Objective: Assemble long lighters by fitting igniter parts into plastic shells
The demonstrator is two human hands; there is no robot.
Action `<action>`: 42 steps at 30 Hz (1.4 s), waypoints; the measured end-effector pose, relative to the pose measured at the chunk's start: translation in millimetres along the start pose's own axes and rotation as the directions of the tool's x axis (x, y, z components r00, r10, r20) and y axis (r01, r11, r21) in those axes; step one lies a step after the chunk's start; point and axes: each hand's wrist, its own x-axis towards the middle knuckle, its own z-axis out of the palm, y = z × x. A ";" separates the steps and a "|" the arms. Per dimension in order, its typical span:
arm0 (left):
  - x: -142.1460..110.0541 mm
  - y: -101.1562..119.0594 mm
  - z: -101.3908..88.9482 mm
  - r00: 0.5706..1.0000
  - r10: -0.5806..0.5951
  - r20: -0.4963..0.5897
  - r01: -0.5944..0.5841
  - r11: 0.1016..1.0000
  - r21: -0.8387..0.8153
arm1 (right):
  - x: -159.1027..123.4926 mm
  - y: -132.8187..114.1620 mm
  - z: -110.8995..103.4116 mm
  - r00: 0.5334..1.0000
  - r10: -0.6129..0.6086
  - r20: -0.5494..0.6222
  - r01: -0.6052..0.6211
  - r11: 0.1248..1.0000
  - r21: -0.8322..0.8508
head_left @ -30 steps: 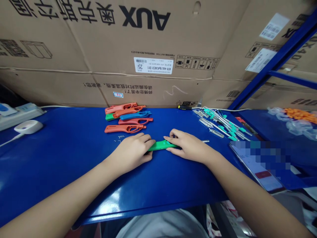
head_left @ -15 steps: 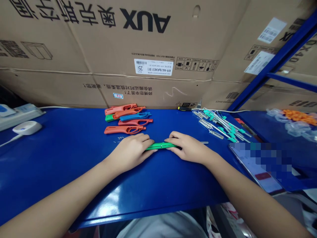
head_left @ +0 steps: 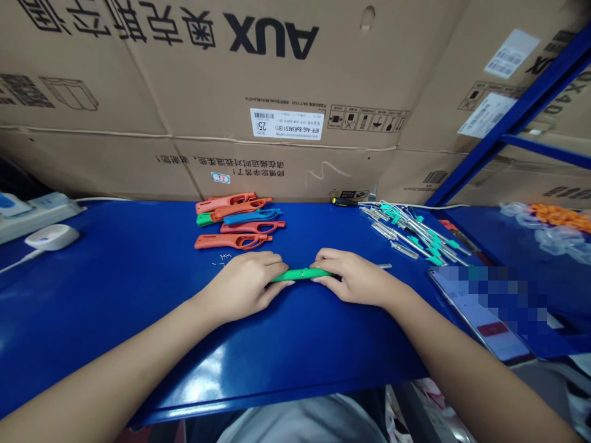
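Between my two hands lies a long green plastic lighter body, held level just above the blue table. My left hand pinches its left end, fingers on top and thumb below. My right hand grips the right end in the same way. Both ends are covered by my fingers. A thin metal rod shows past my right hand; whether it joins the green body I cannot tell. Beyond my left hand are orange lighter casings, a blue casing and a few small screws.
Metal lighter tubes with teal parts lie at the back right beside a screwdriver. A phone rests at the right. A white charger and power strip stand left. A cardboard box walls the back.
The black seam along the green lighter body has nearly gone from sight, as the body has turned slightly or its halves have closed. Both hands keep their hold in almost the same place.
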 end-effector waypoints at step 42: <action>5.6 3.1 8.6 0.882 -0.455 0.122 0.368 0.503 -0.782 | -1.3 -7.9 -16.5 0.988 -0.056 -0.140 0.018 0.966 -0.258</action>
